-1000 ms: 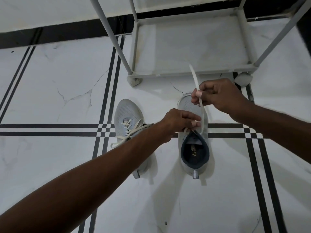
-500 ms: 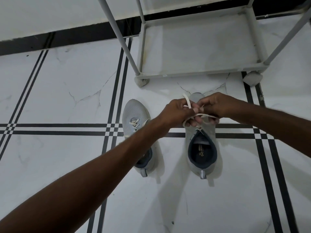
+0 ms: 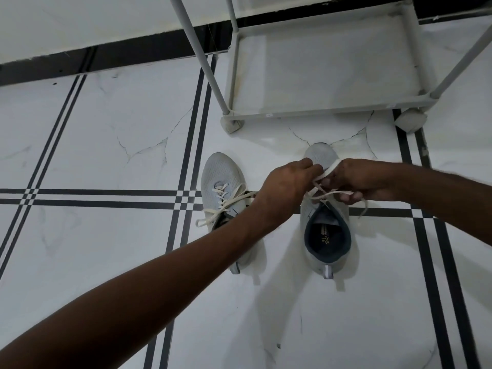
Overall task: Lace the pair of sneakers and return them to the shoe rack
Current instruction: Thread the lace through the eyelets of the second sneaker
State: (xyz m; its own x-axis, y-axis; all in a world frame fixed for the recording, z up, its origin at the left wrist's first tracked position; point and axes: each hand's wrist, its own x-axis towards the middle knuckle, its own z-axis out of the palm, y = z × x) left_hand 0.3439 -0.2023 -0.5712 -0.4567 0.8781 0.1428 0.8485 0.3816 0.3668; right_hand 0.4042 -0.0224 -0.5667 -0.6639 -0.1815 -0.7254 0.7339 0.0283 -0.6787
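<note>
Left sneaker (image 3: 226, 187) on floor (image 3: 106, 145), laces loose. Left hand (image 3: 286, 189) and right hand (image 3: 362, 182) meet over right sneaker (image 3: 323, 225), each grip pinching its lace (image 3: 328, 193). Shoe rack (image 3: 319, 113) beyond, shelf bare.

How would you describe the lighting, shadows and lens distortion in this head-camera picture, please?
Head view: dim, even light with a cool cast; soft shadows fall toward the camera from the right sneaker and the left sneaker; wide-angle distortion splays the shoe rack posts outward; no strong glare on the tiled floor; hands and lace look slightly soft.
</note>
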